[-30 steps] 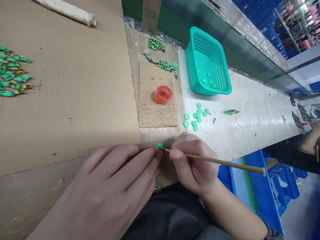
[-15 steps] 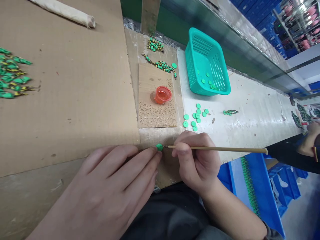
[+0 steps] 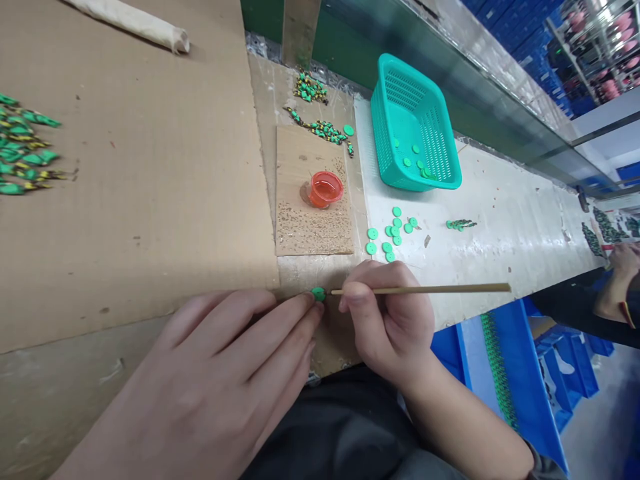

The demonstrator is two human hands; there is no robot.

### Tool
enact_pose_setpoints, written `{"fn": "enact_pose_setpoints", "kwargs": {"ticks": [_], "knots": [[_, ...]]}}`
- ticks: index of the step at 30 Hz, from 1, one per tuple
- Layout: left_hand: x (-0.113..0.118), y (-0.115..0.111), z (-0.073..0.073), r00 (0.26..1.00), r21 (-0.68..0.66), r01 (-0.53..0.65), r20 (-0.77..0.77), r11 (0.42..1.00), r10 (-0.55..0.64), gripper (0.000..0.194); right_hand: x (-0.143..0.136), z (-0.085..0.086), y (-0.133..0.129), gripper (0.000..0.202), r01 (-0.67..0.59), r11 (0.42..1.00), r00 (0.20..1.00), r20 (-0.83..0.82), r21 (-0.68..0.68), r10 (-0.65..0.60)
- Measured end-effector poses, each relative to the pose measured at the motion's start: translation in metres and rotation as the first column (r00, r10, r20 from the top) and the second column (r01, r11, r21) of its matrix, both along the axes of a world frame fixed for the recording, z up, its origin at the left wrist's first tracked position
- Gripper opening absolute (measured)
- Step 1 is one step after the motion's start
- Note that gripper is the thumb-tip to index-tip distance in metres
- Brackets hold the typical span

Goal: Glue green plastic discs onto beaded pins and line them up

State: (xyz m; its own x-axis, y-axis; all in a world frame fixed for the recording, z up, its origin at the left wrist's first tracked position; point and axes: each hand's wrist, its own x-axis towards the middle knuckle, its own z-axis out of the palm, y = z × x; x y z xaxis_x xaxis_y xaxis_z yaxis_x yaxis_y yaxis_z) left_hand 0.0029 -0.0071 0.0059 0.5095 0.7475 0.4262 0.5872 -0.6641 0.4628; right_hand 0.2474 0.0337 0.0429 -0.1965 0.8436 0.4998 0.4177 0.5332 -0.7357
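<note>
My left hand (image 3: 235, 373) is closed, with a small green disc (image 3: 319, 293) gripped at its fingertips. My right hand (image 3: 387, 320) pinches a thin wooden stick (image 3: 445, 289), held nearly level, its tip at the right edge of the disc. Whether the tip touches the disc is hard to tell. Beyond my hands, a small red cup (image 3: 326, 189) of liquid stands on a speckled cardboard square (image 3: 315, 233). Several loose green discs (image 3: 395, 231) lie on the white surface, just past my right hand.
A turquoise basket (image 3: 383, 133) holds several green discs. Small green-and-yellow pieces (image 3: 310, 87) lie in piles behind the cup, and more (image 3: 25, 150) on the cardboard at left. A rolled white bundle (image 3: 130, 23) lies far left. Another person's hand (image 3: 624, 260) shows at far right.
My right hand has shifted slightly left and away from me, and the stick's back end has swung to a more level angle. My left hand keeps the disc in place.
</note>
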Motion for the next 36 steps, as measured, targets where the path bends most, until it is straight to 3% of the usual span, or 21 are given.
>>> {"fn": "enact_pose_setpoints", "kwargs": {"ticks": [8, 20, 29, 33, 36], "knots": [[0.002, -0.003, -0.004, 0.999, -0.009, -0.035, 0.030, 0.999, 0.035, 0.050, 0.002, -0.005, -0.003, 0.010, 0.038, 0.998, 0.986, -0.158, -0.040, -0.044], [0.000, 0.002, 0.003, 1.000, 0.010, -0.004, -0.008, 1.000, 0.004, 0.052, 0.002, -0.003, -0.003, 0.016, -0.004, 0.999, 0.998, -0.067, -0.050, 0.000], [-0.001, -0.001, -0.002, 1.000, 0.000, -0.017, 0.000, 1.000, 0.017, 0.050, 0.010, 0.003, -0.004, 0.008, -0.016, 0.993, 1.000, 0.010, -0.117, 0.017], [-0.002, -0.003, -0.004, 1.000, -0.003, -0.011, -0.009, 1.000, 0.011, 0.048, 0.016, 0.008, -0.008, 0.009, -0.032, 0.981, 0.999, -0.038, -0.194, 0.025], [0.000, -0.002, -0.005, 0.999, 0.012, -0.026, 0.021, 1.000, 0.026, 0.045, 0.017, 0.019, -0.002, 0.012, 0.020, 0.986, 0.995, -0.096, -0.163, -0.036]]}}
